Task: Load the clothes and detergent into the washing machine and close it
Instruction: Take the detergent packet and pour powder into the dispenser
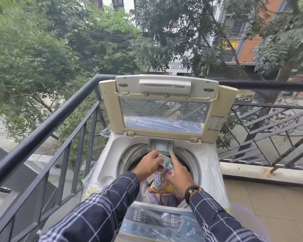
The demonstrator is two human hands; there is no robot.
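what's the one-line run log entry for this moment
lid open | drawer out | left hand and right hand hold detergent packet by drawer | clothes in drum

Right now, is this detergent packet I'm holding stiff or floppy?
Probably floppy: the packet crumples between your left hand and right hand. Likely light, since a pinch holds its top. Seems glossy film, so possibly slippery.

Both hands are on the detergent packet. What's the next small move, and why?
Probably lift the detergent packet slightly and tip its top into the dispenser drawer. The left hand and right hand grip it just in front of the drawer, which stands pulled out; the lid is up.
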